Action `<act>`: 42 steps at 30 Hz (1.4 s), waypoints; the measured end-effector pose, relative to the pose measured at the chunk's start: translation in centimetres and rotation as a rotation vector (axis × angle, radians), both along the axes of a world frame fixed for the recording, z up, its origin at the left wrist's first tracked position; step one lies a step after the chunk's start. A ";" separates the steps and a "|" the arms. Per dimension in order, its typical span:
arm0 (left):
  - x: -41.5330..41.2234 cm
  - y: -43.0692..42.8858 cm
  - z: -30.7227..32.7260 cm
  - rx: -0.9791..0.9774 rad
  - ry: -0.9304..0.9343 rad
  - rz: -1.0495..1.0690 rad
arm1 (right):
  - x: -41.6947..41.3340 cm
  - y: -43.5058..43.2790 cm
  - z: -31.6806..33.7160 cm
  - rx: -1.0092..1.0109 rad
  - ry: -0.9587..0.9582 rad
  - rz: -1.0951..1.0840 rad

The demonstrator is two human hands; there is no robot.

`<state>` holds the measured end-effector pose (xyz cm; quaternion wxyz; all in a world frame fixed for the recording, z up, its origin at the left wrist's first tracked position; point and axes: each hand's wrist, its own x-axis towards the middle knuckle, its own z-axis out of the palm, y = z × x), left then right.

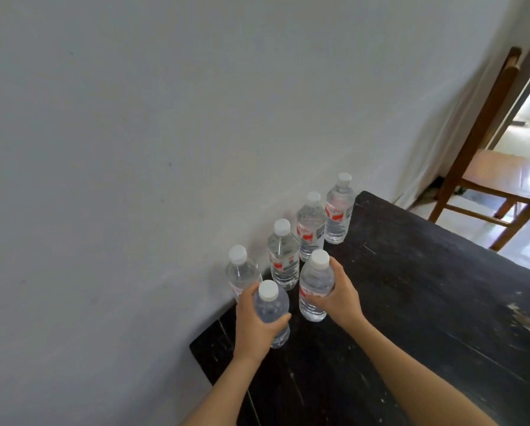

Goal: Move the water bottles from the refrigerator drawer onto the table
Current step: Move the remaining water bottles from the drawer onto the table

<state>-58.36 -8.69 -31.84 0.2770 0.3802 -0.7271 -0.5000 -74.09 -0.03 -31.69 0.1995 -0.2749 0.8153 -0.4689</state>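
I see the dark table [411,302] pushed against the wall [165,149], with four bottles standing upright in a row along its wall edge, running from the far corner toward me: the far bottle [339,210], the second [311,232], the third [283,259] and the near one [242,272], all capped white and full of clear water as far as I can tell. I judge this to be the set-down of two more. My right hand [340,296] has its fingers clamped round the right bottle [314,290], whose base looks at or just above the top, just beside the third in the row. My left hand [254,324] is wrapped tight on the left bottle [271,309], which is close to the near one; I cannot tell whether its base touches the wood yet. To do this well I would lower both straight down, keep them upright, leave a gap from the row so no knuckle tips a neighbour, and let go only once each base sits flat. A wooden chair [497,167] stands past the far edge; the refrigerator drawer is out of view.
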 end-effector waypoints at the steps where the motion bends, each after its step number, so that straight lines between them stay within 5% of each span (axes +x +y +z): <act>1: 0.0 -0.1 0.0 0.001 -0.009 -0.009 | 0.3 -0.3 -0.3 0.015 0.004 -0.004; 16: -0.2 0.2 0.9 0.020 -0.025 -0.040 | 1.6 -0.3 0.5 0.217 0.059 -0.059; 26: 0.4 0.1 0.9 -0.124 -0.019 -0.026 | 4.4 7.2 -0.8 0.210 0.115 -0.159; 42: 8.4 -2.4 -1.0 -0.140 -0.258 -0.035 | 6.6 12.9 1.0 0.477 0.308 -0.191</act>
